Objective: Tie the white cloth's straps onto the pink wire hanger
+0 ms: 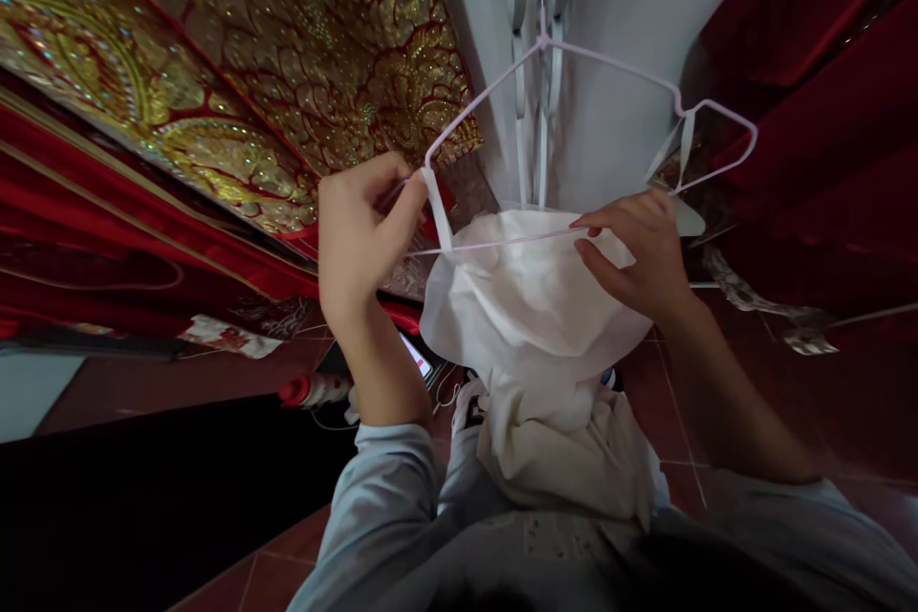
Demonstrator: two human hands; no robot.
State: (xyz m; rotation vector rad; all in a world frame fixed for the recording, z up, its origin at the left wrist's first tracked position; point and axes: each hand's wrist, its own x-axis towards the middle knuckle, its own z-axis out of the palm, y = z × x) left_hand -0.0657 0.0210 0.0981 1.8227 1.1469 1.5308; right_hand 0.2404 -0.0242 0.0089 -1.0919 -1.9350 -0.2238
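Observation:
A pale pink clothes hanger (488, 102) hangs by its hook in front of me. My left hand (365, 234) pinches its left end, where a white strap (438, 210) loops over the bar. My right hand (635, 249) curls its fingers at the right part of the lower bar, with thumb and index a little apart. From the hanger hangs a white garment (545, 306), its cloth gathered and draped down in front of my body. Another white strap (687, 151) loops round the hanger's right end.
Red and gold sequinned garments (322, 48) hang close at the left. Dark red cloth (810, 67) hangs at the right. Metal rods (523, 86) stand against a pale wall. A lit phone (416, 356) and a red-capped bottle (316, 390) are low at the left, above the tiled floor (287, 550).

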